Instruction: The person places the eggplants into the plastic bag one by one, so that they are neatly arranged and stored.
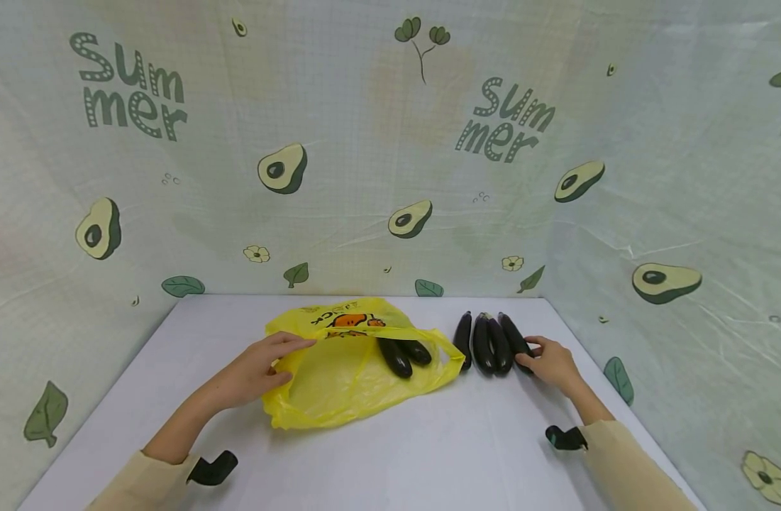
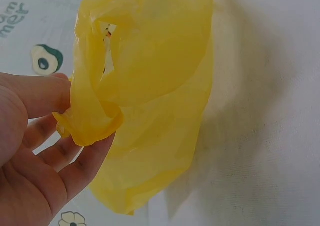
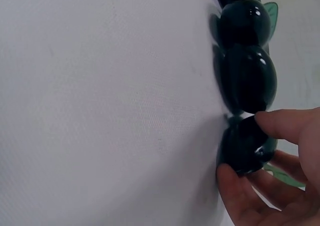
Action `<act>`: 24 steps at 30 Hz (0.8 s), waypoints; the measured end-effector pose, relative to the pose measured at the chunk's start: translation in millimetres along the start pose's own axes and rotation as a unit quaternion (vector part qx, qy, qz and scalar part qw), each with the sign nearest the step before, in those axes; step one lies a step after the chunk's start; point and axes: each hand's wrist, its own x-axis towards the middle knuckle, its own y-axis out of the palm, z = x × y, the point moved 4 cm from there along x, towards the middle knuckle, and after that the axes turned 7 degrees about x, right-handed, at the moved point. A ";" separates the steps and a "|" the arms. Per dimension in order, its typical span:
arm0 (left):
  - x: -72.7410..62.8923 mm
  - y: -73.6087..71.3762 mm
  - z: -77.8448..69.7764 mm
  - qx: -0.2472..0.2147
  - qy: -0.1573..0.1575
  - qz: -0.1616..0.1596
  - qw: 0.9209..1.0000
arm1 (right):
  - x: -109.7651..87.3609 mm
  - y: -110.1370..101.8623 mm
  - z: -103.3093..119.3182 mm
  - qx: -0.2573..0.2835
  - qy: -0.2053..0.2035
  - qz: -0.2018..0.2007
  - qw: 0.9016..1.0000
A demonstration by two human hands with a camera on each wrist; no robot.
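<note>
A yellow plastic bag (image 1: 339,383) lies on its side with its mouth spread toward me, and two dark eggplants (image 1: 396,358) show inside it. At the mouth's left edge, my left hand (image 1: 259,369) holds the bag; the left wrist view shows the bunched plastic (image 2: 92,121) between thumb and fingers. Several more eggplants (image 1: 484,345) lie side by side to the right of the bag. My right hand (image 1: 552,365) grips the rightmost eggplant (image 1: 516,335) near its rounded end. In the right wrist view, thumb and fingers sit around that eggplant (image 3: 245,146), its neighbour close beside it.
The white table (image 1: 428,447) ends at a patterned cloth backdrop (image 1: 352,241) behind and at both sides. Black wrist-worn pieces (image 1: 565,438) stick out near both sleeves. White table surface stretches in front of the bag and the eggplants.
</note>
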 end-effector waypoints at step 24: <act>-0.2 -0.1 3.3 0.001 -0.002 0.000 1.000 | -9.7 -8.3 11.1 0.057 -0.015 -0.001 0.998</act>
